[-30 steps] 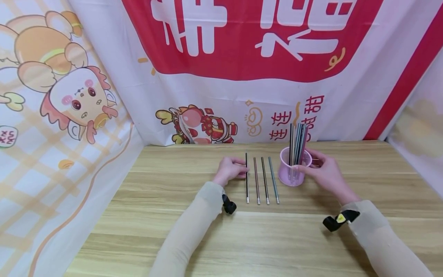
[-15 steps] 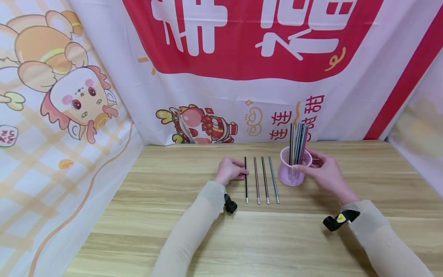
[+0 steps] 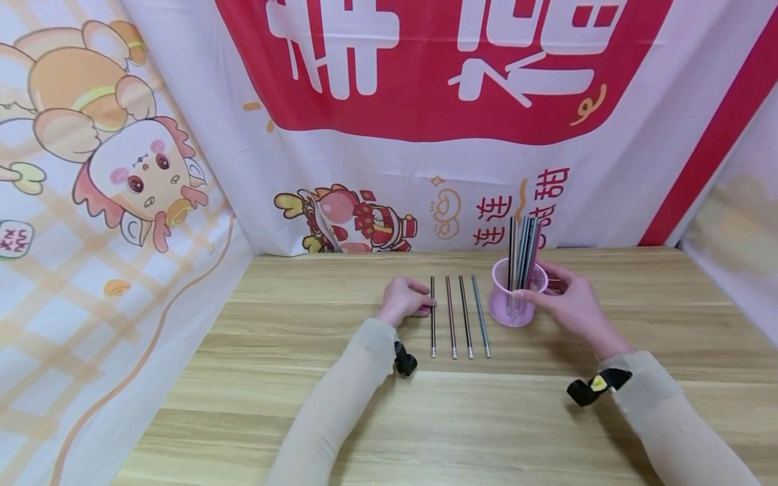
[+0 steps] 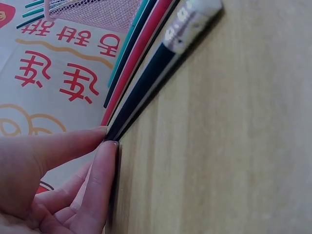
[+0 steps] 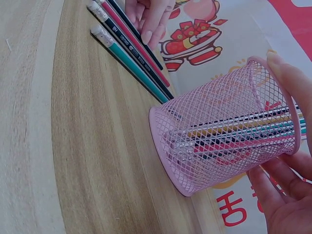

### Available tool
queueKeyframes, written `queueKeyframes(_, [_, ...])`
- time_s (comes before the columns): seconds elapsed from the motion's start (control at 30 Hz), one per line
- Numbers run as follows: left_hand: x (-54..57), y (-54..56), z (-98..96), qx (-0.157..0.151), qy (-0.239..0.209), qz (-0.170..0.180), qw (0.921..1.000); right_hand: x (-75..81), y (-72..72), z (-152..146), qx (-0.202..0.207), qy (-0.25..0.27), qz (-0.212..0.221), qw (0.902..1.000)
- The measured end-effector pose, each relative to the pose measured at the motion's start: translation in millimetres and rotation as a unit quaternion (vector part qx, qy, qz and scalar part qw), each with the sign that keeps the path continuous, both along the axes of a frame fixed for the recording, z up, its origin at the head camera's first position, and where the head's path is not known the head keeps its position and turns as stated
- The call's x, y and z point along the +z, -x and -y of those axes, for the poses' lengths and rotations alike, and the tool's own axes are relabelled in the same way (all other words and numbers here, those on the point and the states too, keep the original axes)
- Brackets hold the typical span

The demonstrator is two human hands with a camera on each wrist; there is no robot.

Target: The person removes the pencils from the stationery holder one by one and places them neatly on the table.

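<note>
My left hand (image 3: 406, 300) pinches a black pencil (image 4: 146, 80) between thumb and forefinger as it lies on the table, eraser end towards me. Just right of it, roughly parallel, lie a red pencil (image 3: 451, 317), another black pencil (image 3: 465, 317) and a green pencil (image 5: 136, 68), which looks bluish in the head view. My right hand (image 3: 571, 300) grips the rim and side of a pink mesh pencil cup (image 5: 209, 131). The cup stands upright on the table, with several pencils (image 3: 524, 253) in it, erasers down. Some of the right fingers are hidden behind the cup.
The wooden table (image 3: 462, 425) meets a white and red printed cloth (image 3: 425, 155) just behind the cup and pencils. Another printed cloth (image 3: 200, 270) borders the table's left side. Black wrist cameras sit on both sleeves.
My left hand and the leftmost black pencil have shifted slightly; the pencil's far tip came nearer to me, level with its neighbours. The right hand and cup have stayed put.
</note>
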State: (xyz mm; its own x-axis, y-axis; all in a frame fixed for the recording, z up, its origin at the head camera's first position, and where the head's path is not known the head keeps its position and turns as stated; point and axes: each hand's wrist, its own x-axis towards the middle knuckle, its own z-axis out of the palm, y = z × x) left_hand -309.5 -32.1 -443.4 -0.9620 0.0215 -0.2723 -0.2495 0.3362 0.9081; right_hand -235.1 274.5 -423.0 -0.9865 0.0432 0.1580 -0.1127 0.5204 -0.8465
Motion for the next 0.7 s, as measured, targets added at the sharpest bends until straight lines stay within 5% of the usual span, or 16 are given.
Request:
queueKeyframes(0.37, [3.3, -1.7, 9.2, -0.007, -0.053, -0.007, 0.9985, -1.0, -0.5, 1.7, 0.004, 0.006, 0.005, 1.0])
queueKeyframes(0.7, [28.0, -0.3, 11.6, -0.016, -0.099, -0.054, 0.9935, 0.0, -1.5, 1.0, 0.002, 0.005, -0.006, 1.0])
